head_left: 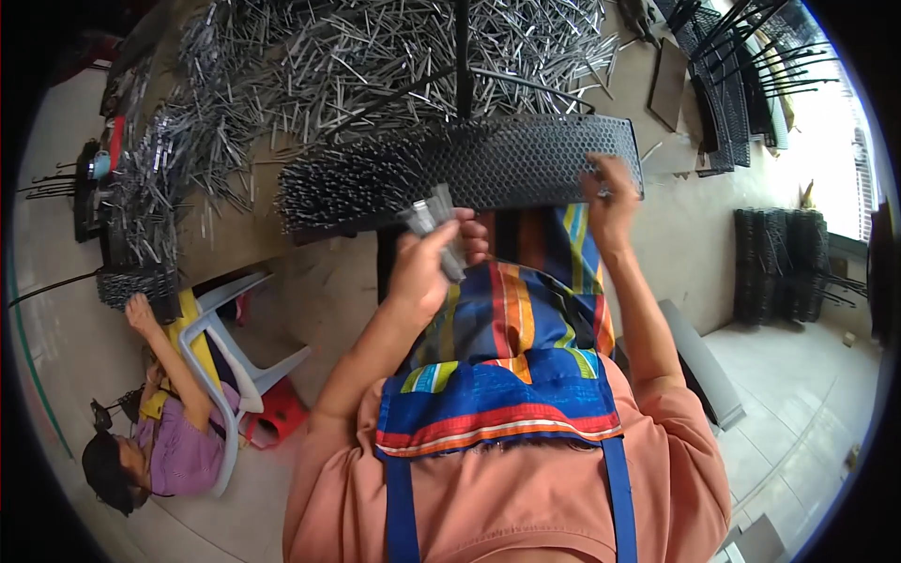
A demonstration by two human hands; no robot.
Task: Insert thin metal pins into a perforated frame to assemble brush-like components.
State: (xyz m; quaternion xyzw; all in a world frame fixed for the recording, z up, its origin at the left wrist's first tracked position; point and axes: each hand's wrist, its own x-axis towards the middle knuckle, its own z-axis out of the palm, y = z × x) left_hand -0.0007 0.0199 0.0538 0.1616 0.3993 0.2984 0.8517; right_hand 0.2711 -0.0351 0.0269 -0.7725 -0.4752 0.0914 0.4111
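A long dark plate with a honeycomb of holes point(535, 155) lies across in front of me, slightly tilted. Its left part bristles with upright thin metal pieces point(343, 183), while bare holes show toward the right end. My left hand point(420, 270) is closed round a small bundle of flat grey metal strips point(432, 214), just in front of the plate's near edge. Over the plate's right end is my right hand point(612, 202), fingers curled together. Whatever is between its fingertips is too small to make out.
A big heap of loose metal strips point(394, 56) covers the table behind the plate. Dark perforated panels with rods point(723, 103) stand at far right, and more are stacked by the wall point(779, 267). A co-worker point(183, 446) sits left on a pale plastic chair point(211, 357), handling a similar plate.
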